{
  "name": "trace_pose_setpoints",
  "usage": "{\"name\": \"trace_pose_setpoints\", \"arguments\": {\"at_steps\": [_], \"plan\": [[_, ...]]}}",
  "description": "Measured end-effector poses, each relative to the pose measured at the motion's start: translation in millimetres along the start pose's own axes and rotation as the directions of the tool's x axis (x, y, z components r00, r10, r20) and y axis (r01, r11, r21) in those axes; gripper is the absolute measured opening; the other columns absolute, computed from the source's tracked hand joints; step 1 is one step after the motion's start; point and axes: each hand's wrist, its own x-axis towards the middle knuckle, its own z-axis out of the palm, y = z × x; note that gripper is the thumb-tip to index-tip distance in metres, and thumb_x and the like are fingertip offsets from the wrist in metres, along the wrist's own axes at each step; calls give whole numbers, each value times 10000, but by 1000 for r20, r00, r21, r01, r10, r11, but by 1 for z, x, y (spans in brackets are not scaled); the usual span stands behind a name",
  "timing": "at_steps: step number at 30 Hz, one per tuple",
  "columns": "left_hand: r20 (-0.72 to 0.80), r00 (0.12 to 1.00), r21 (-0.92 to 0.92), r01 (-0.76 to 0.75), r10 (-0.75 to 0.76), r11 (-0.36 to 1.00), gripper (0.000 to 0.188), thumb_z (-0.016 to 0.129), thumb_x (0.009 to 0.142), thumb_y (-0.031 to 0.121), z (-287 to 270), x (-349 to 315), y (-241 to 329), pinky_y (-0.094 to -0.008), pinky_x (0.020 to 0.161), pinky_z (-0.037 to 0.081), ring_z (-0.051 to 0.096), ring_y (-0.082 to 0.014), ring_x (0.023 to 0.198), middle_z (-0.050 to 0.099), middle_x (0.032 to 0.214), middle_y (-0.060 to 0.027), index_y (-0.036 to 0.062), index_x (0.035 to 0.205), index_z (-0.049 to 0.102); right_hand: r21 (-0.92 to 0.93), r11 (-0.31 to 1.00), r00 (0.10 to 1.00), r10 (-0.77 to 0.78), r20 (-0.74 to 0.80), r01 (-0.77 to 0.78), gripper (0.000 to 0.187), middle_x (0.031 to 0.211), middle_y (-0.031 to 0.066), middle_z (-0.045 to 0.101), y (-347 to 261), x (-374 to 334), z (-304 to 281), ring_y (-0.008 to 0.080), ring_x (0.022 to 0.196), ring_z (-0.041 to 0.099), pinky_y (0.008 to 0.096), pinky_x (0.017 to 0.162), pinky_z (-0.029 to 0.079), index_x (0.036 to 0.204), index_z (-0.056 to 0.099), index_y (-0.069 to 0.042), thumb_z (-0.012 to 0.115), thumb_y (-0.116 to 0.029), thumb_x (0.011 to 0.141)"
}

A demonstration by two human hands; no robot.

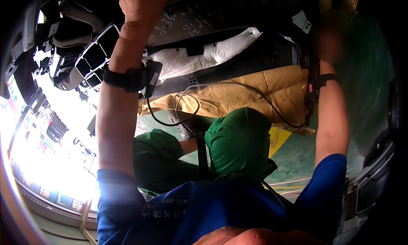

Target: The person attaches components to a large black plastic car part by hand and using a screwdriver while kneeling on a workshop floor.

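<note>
My left hand (143,5) reaches up to the top edge against a large dark panel (199,15). Its fingers lie outside the picture. A black strap with a small box (152,78) sits on that wrist. My right hand (332,39) is raised at the upper right, dark and smeared, so its fingers cannot be made out. A pale bracket with holes (301,22) shows to its left. Between my arms, white padding (191,58) runs along the panel's lower side. Tan wrapping (255,90) lies below it. What either hand grips, if anything, is hidden.
A thin black cable (263,98) loops across the tan wrapping between my wrists. My green-trousered knee (238,139) is bent under the panel. Dark car-like trim parts and a light frame (91,58) stand at the left. Green floor (293,156) shows at the right.
</note>
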Motion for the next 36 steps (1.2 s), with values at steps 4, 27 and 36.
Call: {"name": "trace_pose_setpoints", "arguments": {"at_steps": [4,27,36], "plan": [[-11,1000,24,29,-29,999,180,731,837,145,0,-1,-4,-311,644,529,708,-202,737,727,822,-119,66,997,746,6,997,984,78,158,-80,362,1011,117,671,-14,9,-13,245,855,673,389,731,552,1160,639,-69,522,-358,975],[-109,991,-136,-88,74,987,132,702,864,50,11,-2,-15,-254,641,510,671,-111,737,716,828,-77,32,994,692,-2,998,993,57,-104,-58,493,1141,133,650,-3,6,-1,242,937,665,382,782,548,1304,559,-43,496,-399,969],[58,992,-450,126,-111,884,121,653,893,-14,14,3,-23,-248,657,522,668,-126,775,712,867,-76,-21,1012,677,43,994,994,103,21,-104,493,1155,133,643,-18,9,-38,240,938,662,369,774,545,1308,548,-36,492,-392,973]]}}
